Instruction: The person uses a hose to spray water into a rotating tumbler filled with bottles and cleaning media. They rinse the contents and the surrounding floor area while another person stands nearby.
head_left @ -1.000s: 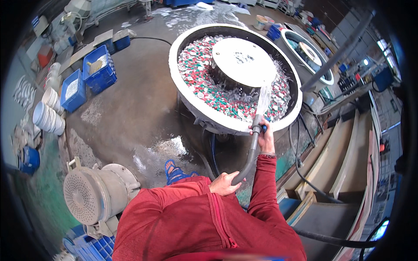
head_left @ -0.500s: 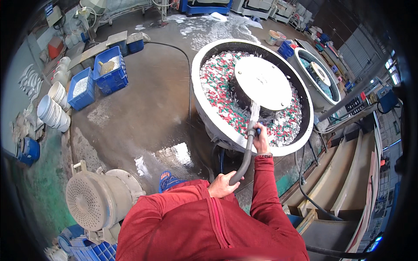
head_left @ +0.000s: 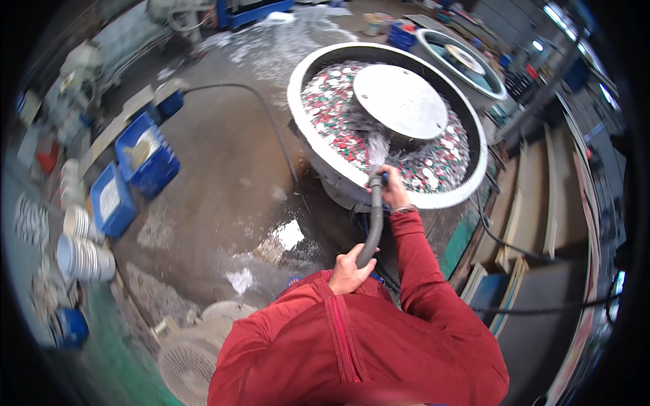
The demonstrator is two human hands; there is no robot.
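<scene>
- Far left, stacks of white plates (head_left: 84, 257) stand on the floor beside two blue crates (head_left: 132, 177), well apart from the work.
- The wet concrete floor (head_left: 230, 169) carries puddles and foam, and a thin black cable (head_left: 261, 111) runs across it toward the machine; footing here looks slippery, so a planted stance seems wise.
- The left hand (head_left: 349, 271) is closed around the lower run of the dark hose (head_left: 372, 223), close to the chest, steadying it.
- The hose rises from that hand to the right hand (head_left: 391, 189), which is wrapped tight around the nozzle end just at the rim of the round vibratory bowl (head_left: 308, 125).
- A jet of water (head_left: 377, 149) leaves the nozzle and lands in the bowl's channel, on the red, green and white pieces (head_left: 338, 125) lying around the grey centre dome (head_left: 401, 101).
- To rinse well, I judge the nozzle should stay low and angled inward, so the spray stays inside the rim, and sweep along the channel rather than dwell on one patch.
- The left hand should feed slack so the hose does not kink.
- Right of the bowl, wooden boards (head_left: 535, 203) lean in a row, and a second round bowl (head_left: 460, 64) sits beyond.
</scene>
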